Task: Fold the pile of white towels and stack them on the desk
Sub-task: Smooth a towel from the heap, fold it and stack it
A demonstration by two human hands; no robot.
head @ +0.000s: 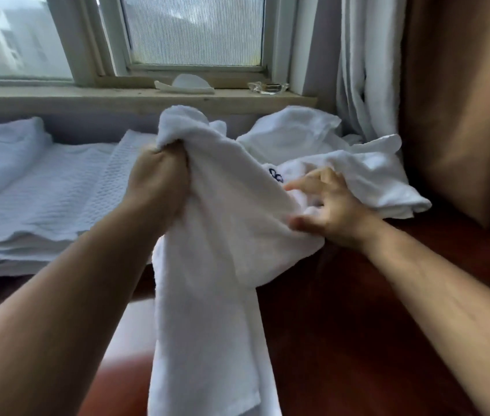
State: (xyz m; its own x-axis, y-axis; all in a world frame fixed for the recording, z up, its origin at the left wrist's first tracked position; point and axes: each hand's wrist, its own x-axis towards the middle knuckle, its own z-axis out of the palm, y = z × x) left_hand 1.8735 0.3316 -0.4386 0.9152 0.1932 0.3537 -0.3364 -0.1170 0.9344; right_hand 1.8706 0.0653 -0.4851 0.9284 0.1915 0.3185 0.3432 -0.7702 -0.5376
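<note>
My left hand (159, 181) grips a bunched part of a white towel (216, 265) and holds it up above the dark wooden desk (357, 325). The towel hangs down in a long fold past the desk's front edge. My right hand (324, 208) pinches another edge of the same towel between thumb and fingers, low at the right. Behind it a loose pile of white towels (342, 163) lies on the desk's far end, one showing dark blue stitching (276, 176).
A bed with a white textured cover (42, 190) lies to the left. The window sill (117, 96) behind holds a white dish (186, 85) and a glass ashtray (267, 87). A white curtain (366, 70) and a brown drape (462, 100) hang at the right.
</note>
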